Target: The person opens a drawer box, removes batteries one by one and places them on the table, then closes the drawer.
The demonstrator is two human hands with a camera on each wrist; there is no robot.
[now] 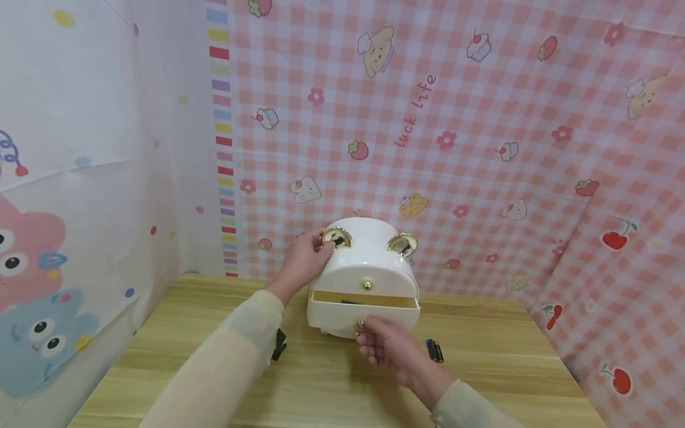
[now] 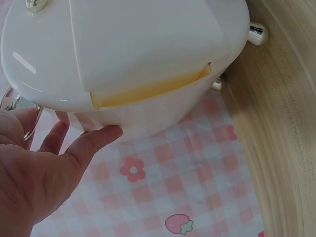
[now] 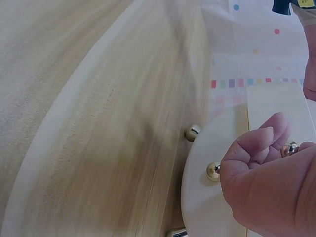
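A white drawer box (image 1: pixel 369 252) with gold-rimmed ears stands on short gold feet. One drawer (image 1: pixel 390 314) is pulled partly out, showing a yellowish inside and the edge of something dark blue. My left hand (image 1: pixel 306 258) holds the box by its left ear (image 1: pixel 338 236); in the left wrist view, fingers of that hand (image 2: pixel 44 168) also touch the box's side. At the front, my right hand (image 1: pixel 390 351) pinches the open drawer's gold knob (image 3: pixel 290 149). Another gold knob (image 3: pixel 214 171) sits lower on the front, beside the curled fingers.
Two dark batteries (image 1: pixel 435 351) lie on the wooden table (image 1: pixel 497 368) right of the box. A small black object (image 1: pixel 279 345) lies on the left, partly hidden by my sleeve. Behind the table hangs a pink checked cloth (image 1: pixel 460 172).
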